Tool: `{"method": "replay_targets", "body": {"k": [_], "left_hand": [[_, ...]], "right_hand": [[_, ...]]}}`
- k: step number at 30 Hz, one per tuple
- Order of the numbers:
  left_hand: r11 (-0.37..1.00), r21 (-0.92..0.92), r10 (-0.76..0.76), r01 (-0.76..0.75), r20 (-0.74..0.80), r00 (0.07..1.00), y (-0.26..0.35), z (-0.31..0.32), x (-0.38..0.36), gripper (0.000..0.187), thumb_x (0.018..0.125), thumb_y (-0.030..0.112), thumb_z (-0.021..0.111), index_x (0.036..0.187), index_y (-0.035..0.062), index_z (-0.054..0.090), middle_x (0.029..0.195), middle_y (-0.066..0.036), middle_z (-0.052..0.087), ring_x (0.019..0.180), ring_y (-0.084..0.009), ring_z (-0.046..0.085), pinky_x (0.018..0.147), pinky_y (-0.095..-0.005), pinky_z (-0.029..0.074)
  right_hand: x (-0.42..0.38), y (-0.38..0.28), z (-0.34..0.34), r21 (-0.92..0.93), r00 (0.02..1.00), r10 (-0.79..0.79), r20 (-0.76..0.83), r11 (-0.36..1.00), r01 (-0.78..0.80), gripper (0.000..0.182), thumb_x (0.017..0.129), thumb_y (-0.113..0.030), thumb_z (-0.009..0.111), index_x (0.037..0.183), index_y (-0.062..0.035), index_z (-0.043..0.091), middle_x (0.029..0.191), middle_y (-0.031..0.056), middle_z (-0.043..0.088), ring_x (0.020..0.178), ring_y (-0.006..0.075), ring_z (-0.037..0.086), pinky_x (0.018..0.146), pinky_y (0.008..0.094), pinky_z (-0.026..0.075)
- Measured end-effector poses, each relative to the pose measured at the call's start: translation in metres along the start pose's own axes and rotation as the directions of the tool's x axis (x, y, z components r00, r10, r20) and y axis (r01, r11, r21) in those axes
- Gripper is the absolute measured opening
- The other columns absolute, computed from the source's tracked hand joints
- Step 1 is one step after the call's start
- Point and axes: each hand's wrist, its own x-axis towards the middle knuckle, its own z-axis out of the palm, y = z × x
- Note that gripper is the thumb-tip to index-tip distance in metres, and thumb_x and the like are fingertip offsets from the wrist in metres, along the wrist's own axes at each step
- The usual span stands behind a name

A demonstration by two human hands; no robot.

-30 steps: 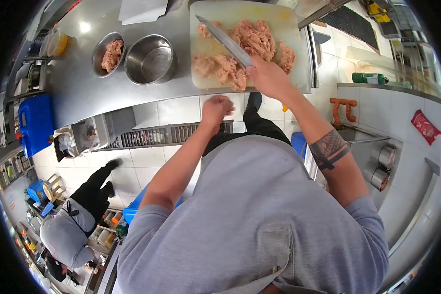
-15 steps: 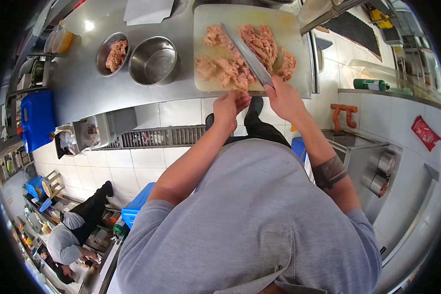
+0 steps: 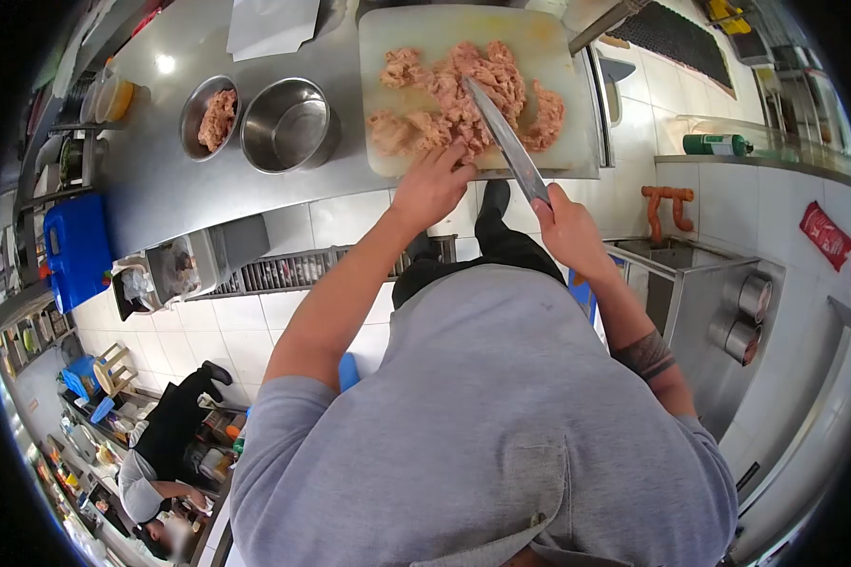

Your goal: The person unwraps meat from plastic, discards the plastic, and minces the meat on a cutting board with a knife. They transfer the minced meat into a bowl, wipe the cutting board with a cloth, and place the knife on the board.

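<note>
My right hand (image 3: 571,230) is closed round the handle of a large kitchen knife (image 3: 507,138). Its blade points up and left, with the tip over a pile of raw chopped meat (image 3: 490,80). At the lower edge of the pile, my left hand (image 3: 433,189) has its fingers bent and pressed together on pieces of the meat. Under the meat lies a white cutting board (image 3: 388,36), at the front of the steel counter. Smaller clumps of meat sit apart from the main pile, to its left and right.
Left of the board stand a deep steel bowl (image 3: 289,123) with nothing in it and a smaller bowl (image 3: 187,123) holding meat. A white sheet (image 3: 272,26) lies behind them. At lower left a co-worker (image 3: 175,435) bends over another counter. A blue jug (image 3: 76,250) hangs near the left edge.
The knife has come back towards me and to the right, its tip lower on the pile. My left hand has shifted onto the meat at the board's front edge.
</note>
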Motion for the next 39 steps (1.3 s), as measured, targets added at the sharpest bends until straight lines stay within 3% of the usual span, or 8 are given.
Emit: {"method": "replay_targets", "body": {"k": [4, 7, 9, 13, 19, 26, 34, 39], "left_hand": [[0.999, -0.034, -0.003, 0.004, 0.008, 1.0, -0.01, 0.002, 0.009, 0.034, 0.08, 0.006, 0.075, 0.113, 0.0119, 0.072, 0.124, -0.012, 0.065, 0.109, -0.0337, 0.066, 0.093, -0.0449, 0.055], [0.985, -0.166, -0.072, 0.047, -0.145, 0.987, -0.015, -0.008, 0.018, 0.03, 0.085, 0.008, 0.072, 0.115, 0.0087, 0.071, 0.121, -0.014, 0.067, 0.106, -0.0345, 0.067, 0.089, -0.0446, 0.056], [0.798, -0.372, -0.542, 0.475, -0.099, 0.834, -0.016, -0.022, 0.026, 0.028, 0.084, 0.008, 0.072, 0.112, 0.0066, 0.072, 0.113, -0.013, 0.07, 0.099, -0.0327, 0.07, 0.084, -0.0432, 0.057], [0.779, -0.359, -0.571, 0.515, -0.066, 0.818, -0.032, -0.04, 0.027, 0.03, 0.087, 0.013, 0.071, 0.117, 0.0083, 0.074, 0.109, -0.014, 0.07, 0.097, -0.0317, 0.07, 0.084, -0.0435, 0.058], [0.974, 0.14, -0.17, 0.178, -0.07, 0.983, -0.014, -0.053, 0.021, 0.024, 0.088, 0.016, 0.072, 0.111, 0.0139, 0.077, 0.113, -0.009, 0.067, 0.112, -0.0304, 0.064, 0.1, -0.0469, 0.051], [0.984, 0.066, -0.171, 0.166, 0.075, 0.982, -0.015, -0.035, -0.008, 0.023, 0.085, 0.015, 0.073, 0.108, 0.0117, 0.073, 0.107, -0.008, 0.064, 0.108, -0.0308, 0.063, 0.097, -0.0472, 0.051], [0.992, -0.037, -0.129, 0.124, -0.19, 0.973, -0.016, -0.031, -0.021, 0.025, 0.082, 0.005, 0.074, 0.107, 0.0097, 0.072, 0.101, -0.011, 0.069, 0.094, -0.0337, 0.067, 0.086, -0.0456, 0.055], [0.99, -0.036, -0.141, 0.138, -0.147, 0.979, -0.017, -0.025, -0.025, 0.025, 0.082, 0.005, 0.073, 0.106, 0.0091, 0.071, 0.1, -0.01, 0.069, 0.094, -0.0343, 0.067, 0.085, -0.0457, 0.055]], "right_hand": [[-0.007, 0.002, 0.003, 0.017, 1.0, 0.03, -0.003, 0.999, -0.03, 0.023, 0.108, -0.025, 0.055, 0.108, -0.0025, 0.05, 0.078, 0.0312, 0.067, 0.078, 0.0563, 0.064, 0.067, 0.0646, 0.047], [-0.011, 0.007, 0.007, 0.051, 0.999, 0.025, -0.025, 0.998, -0.023, 0.024, 0.108, -0.026, 0.055, 0.108, -0.0027, 0.049, 0.077, 0.0308, 0.067, 0.077, 0.0564, 0.064, 0.067, 0.0651, 0.046], [-0.014, 0.009, 0.008, 0.061, 0.999, 0.049, -0.004, 0.997, -0.049, 0.025, 0.108, -0.027, 0.055, 0.108, -0.0027, 0.049, 0.078, 0.0312, 0.067, 0.078, 0.0563, 0.064, 0.068, 0.0653, 0.046], [-0.018, 0.005, 0.004, 0.035, 0.998, 0.031, 0.063, 0.999, -0.033, 0.027, 0.107, -0.028, 0.056, 0.108, -0.0024, 0.049, 0.081, 0.0328, 0.067, 0.082, 0.0562, 0.064, 0.072, 0.0654, 0.047], [-0.019, 0.003, 0.008, 0.031, 0.993, 0.041, 0.113, 0.999, -0.045, 0.028, 0.107, -0.03, 0.055, 0.108, -0.0025, 0.05, 0.082, 0.0328, 0.067, 0.082, 0.0563, 0.064, 0.073, 0.0666, 0.045], [-0.021, 0.004, 0.006, -0.035, 0.986, 0.02, 0.163, 0.999, -0.014, 0.025, 0.107, -0.029, 0.054, 0.107, -0.004, 0.052, 0.083, 0.0308, 0.068, 0.082, 0.0544, 0.065, 0.073, 0.0663, 0.047], [-0.022, -0.007, -0.006, -0.179, 0.986, 0.066, 0.15, 0.983, -0.039, 0.023, 0.108, -0.028, 0.051, 0.108, -0.0046, 0.052, 0.083, 0.0279, 0.069, 0.082, 0.0516, 0.068, 0.073, 0.0647, 0.05], [-0.026, 0.002, 0.006, -0.18, 0.982, -0.022, 0.187, 0.982, 0.056, 0.022, 0.107, -0.026, 0.052, 0.108, -0.0045, 0.052, 0.083, 0.0274, 0.069, 0.081, 0.0518, 0.068, 0.071, 0.0646, 0.049]]}}
